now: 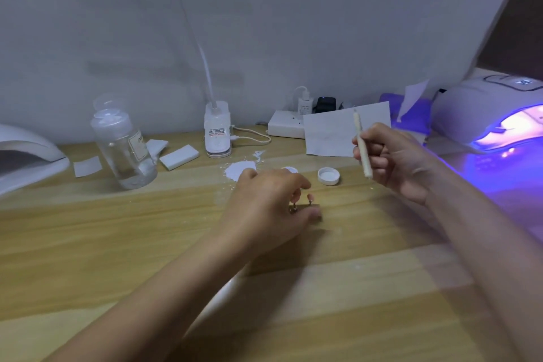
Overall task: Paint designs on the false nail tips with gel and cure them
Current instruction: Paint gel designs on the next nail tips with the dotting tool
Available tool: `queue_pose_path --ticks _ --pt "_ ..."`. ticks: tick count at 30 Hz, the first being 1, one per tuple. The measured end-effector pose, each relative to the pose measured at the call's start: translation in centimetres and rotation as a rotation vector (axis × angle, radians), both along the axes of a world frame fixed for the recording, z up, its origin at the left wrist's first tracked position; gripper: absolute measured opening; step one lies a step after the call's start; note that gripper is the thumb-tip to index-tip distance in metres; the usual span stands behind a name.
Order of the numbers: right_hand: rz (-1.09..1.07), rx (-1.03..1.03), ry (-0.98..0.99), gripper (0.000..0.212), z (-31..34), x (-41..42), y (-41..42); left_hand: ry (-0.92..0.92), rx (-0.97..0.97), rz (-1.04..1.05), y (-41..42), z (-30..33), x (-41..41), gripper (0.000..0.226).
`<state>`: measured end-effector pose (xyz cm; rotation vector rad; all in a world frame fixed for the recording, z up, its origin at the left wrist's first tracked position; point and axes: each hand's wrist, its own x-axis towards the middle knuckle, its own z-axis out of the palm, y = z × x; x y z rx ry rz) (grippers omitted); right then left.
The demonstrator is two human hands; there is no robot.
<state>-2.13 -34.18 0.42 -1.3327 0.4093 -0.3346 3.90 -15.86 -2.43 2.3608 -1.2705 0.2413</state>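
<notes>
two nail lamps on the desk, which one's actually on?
The nail lamp at the right edge: its opening glows purple-blue and spills light onto the table. The other lamp, at the far left, has a dark opening with no glow.

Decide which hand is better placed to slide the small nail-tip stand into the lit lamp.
Left, probably: the left hand already grips the small metal nail-tip stand; the right hand holds the cream brush.

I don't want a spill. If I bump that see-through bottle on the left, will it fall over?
Maybe. The clear bottle is tall, so a push near its flip cap could tip it. It seems mostly empty, so probably light and easily shoved.
</notes>
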Motion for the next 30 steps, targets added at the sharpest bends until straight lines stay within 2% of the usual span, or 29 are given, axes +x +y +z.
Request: queue_pose_path --ticks 3,6,10,13,15,17,19,21,23,25,30 --pt "0.015 0.02 -0.001 0.013 -0.2 0.0 -0.2 -0.025 0.044 0.019 -0.9 -0.1 0.1 0.013" --pt "0.041 0.075 -0.011 0.01 -0.3 -0.1 -0.5 0.009 0.014 0.016 -1.1 -0.5 0.1 0.019" --pt "0.06 0.087 0.001 0.009 -0.4 0.0 -0.6 0.02 -0.004 0.002 -1.2 -0.5 0.0 0.016" --pt "0.059 0.096 0.013 0.008 -0.6 0.1 -0.5 -0.057 -0.011 -0.032 -1.1 -0.3 -0.4 0.018" --pt "0.057 0.126 0.007 0.008 -0.6 0.2 -0.4 -0.154 -0.106 -0.118 -0.9 0.0 -0.8 0.012" --pt "0.048 0.179 -0.008 0.011 -0.7 0.3 -0.4 -0.175 -0.226 -0.216 -0.2 0.0 -1.2 0.005" --pt "0.037 0.232 -0.026 0.018 -0.7 0.3 -0.3 -0.058 -0.32 -0.282 0.8 -0.4 -1.4 0.004" --pt "0.016 0.264 -0.043 0.024 -0.6 0.4 0.0 0.171 -0.408 -0.312 1.7 -1.0 -1.5 0.006" --pt "-0.025 0.268 -0.045 0.03 -0.6 0.6 0.6 0.362 -0.438 -0.298 2.3 -1.9 -1.5 0.011" --pt "-0.046 0.234 -0.048 0.032 -0.7 0.9 1.3 0.448 -0.441 -0.27 2.6 -2.6 -1.2 0.018" --pt "-0.022 -0.204 -0.066 0.033 -1.0 1.7 3.0 0.468 -0.467 -0.248 2.6 -3.0 -0.3 0.008"
